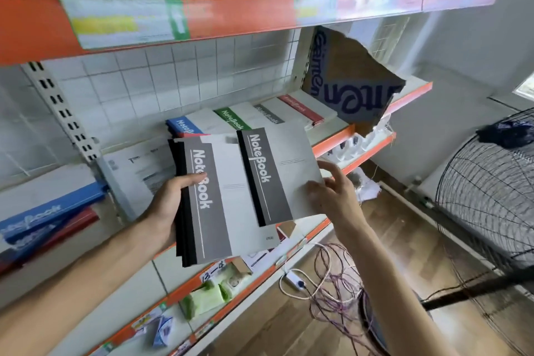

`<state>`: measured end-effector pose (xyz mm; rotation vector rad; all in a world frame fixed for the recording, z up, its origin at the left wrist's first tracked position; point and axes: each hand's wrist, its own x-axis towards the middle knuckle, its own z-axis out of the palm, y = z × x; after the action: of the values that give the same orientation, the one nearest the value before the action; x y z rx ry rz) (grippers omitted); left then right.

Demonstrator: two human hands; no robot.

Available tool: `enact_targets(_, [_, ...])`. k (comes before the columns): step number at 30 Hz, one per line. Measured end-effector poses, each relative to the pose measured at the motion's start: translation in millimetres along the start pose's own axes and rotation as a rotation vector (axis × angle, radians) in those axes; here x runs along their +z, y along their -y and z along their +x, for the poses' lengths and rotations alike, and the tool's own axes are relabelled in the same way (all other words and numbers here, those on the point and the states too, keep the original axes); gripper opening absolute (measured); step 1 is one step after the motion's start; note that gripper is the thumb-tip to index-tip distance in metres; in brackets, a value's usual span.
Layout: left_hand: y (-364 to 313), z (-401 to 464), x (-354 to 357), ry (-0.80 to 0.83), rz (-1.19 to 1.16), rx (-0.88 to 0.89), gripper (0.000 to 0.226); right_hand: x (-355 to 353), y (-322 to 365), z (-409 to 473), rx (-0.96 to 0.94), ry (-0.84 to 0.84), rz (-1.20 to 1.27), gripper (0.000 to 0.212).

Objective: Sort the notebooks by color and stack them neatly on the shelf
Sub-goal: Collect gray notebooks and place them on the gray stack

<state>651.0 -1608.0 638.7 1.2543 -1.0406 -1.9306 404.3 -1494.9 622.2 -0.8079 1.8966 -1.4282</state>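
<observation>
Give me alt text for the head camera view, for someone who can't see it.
A person's left hand grips a stack of grey notebooks while the right hand holds one more grey notebook beside it, before an orange-edged shelf with blue, green, grey and red notebooks.

The left hand grips a stack of grey notebooks by the spine, thumb across the top cover. The right hand pinches the lower right corner of a single grey notebook, which overlaps the stack's right edge. Behind the stack, on the shelf, lie blue, green, grey and red notebooks in a row. Right of the stack stands a fan.
</observation>
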Motion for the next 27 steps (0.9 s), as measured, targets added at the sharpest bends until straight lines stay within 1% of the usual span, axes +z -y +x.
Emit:
enact_targets(3, [-0.3, 9.1, 22.0, -0.046, 0.019, 0.022, 0.018, -20.3, -1.1, 20.1, 0.01, 0.031, 0.015, 0.036])
enact_targets(9, [-5.3, 38.0, 43.9, -0.155, 0.017, 0.02, 0.028, -38.0, -5.6, 63.4, 0.045, 0.074, 0.047, 0.034])
enact_targets(10, [-6.3, 42.1, 46.6, -0.169, 0.022, 0.016, 0.027, -38.7, -7.4, 69.6, 0.058, 0.081, 0.058, 0.034])
enact_targets(14, [-15.9, 64.4, 58.3, -0.195, 0.021, 0.031, 0.011, -40.7, -9.8, 106.5, 0.089, 0.101, 0.079, 0.035])
enact_targets(16, [-19.8, 76.6, 60.0, -0.196, 0.016, 0.042, 0.013, -41.2, -8.0, 126.0, 0.099, 0.113, 0.094, 0.035])
enact_targets(19, [-28.7, 99.8, 61.4, -0.213, 0.016, 0.051, 0.021, -40.3, 2.4, 162.7, 0.117, 0.142, 0.101, 0.034])
enact_targets(22, [-39.1, 120.8, 65.5, -0.217, 0.006, 0.062, 0.023, -39.3, 10.5, 201.1, 0.097, 0.122, 0.058, 0.034])
enact_targets(27, [-52.7, 139.9, 77.9, -0.242, -0.05, 0.04, 0.016, -43.6, 11.6, 261.7, 0.036, 0.119, -0.022, 0.039])
